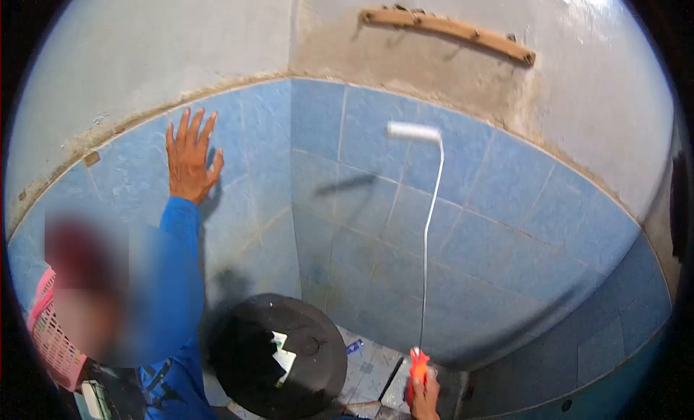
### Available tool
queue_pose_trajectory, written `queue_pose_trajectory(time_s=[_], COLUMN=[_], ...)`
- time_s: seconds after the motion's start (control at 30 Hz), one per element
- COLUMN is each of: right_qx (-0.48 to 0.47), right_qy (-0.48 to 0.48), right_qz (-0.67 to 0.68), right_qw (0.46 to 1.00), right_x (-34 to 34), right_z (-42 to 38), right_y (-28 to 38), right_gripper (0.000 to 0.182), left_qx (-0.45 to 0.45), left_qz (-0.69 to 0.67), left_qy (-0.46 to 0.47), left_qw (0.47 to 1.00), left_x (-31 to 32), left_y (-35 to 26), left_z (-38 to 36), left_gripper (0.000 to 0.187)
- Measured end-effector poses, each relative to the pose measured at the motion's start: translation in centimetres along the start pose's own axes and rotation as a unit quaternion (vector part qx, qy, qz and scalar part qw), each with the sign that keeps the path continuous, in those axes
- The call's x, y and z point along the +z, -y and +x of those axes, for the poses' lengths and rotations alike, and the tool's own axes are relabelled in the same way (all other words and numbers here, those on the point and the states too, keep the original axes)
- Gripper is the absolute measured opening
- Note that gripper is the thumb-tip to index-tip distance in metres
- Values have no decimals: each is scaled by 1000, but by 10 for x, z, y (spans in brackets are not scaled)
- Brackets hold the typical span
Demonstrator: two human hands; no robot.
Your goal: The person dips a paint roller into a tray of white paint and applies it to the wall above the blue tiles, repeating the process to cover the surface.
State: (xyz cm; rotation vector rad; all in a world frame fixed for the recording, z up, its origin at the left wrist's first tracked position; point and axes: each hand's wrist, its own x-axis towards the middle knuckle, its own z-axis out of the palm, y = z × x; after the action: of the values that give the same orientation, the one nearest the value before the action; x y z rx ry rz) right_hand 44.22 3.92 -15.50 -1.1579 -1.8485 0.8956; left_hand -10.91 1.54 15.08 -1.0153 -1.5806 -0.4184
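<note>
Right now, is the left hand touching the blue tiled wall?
Touching. The head view shows the left hand pressed flat, fingers spread, on the blue tiled wall.

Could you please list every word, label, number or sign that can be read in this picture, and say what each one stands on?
None can be read: no legible text shows.
The white patch on the black round lid bears no letters that can be made out.
The paint roller, its orange handle, the blue wall tiles and the wooden strip carry no visible writing.
</note>
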Motion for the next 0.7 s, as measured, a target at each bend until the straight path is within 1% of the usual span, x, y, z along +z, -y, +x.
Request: queue_pose_trajectory(time_s=[0.03, 0.07, 0.1, 0.13, 0.17, 0.23, 0.27, 0.33, 0.4, 0.43, 0.47, 0.57, 0.6, 0.7], right_qx=[-27, -41, -35, -39, -50, -68, -75, -109, -67, -67, -78, -95, -98, -88], right_qy=[-3, 39, 57, 87, 85, 75, 70, 41, 76, 77, 59, 27, 11, 22], right_qz=[85, 164, 265, 310, 309, 321, 334, 338, 392, 388, 365, 328, 319, 329], right_qw=[996, 985, 962, 946, 946, 942, 937, 934, 914, 916, 926, 939, 943, 940], right_x=[21, 38, 68, 84, 103, 146, 169, 223, 254, 273, 291, 330, 339, 354], right_z=[28, 49, 72, 88, 105, 139, 154, 190, 201, 207, 217, 239, 244, 258], right_y=[23, 62, 64, 99, 119, 149, 163, 178, 216, 227, 236, 259, 264, 271], right_gripper=[30, 27, 24, 24, 25, 25, 26, 29, 33, 33, 33, 33, 33, 31], left_qx=[-5, -3, 0, -1, -2, 36, 34, 75, 66, 60, 62, 61, 59, 57], left_qz=[3, 30, 56, 67, 70, 82, 82, 66, 59, 56, 53, 30, 46, 41], left_qy=[-10, -1, 7, 29, 23, 68, 64, 66, 51, 34, 33, 32, 35, 50], left_qw=[1000, 1000, 998, 997, 997, 994, 994, 993, 995, 996, 996, 997, 997, 996], left_x=[-4, -7, -11, -18, -20, -22, -22, -18, -15, -14, -15, -12, -9, -8], left_y=[18, 35, 51, 63, 74, 91, 95, 93, 94, 94, 94, 97, 98, 98], left_z=[8, 15, 20, 22, 22, 17, 15, 14, 12, 12, 13, 11, 11, 11], left_gripper=[67, 68, 69, 71, 71, 72, 72, 73, 74, 74, 71, 71, 75, 75])
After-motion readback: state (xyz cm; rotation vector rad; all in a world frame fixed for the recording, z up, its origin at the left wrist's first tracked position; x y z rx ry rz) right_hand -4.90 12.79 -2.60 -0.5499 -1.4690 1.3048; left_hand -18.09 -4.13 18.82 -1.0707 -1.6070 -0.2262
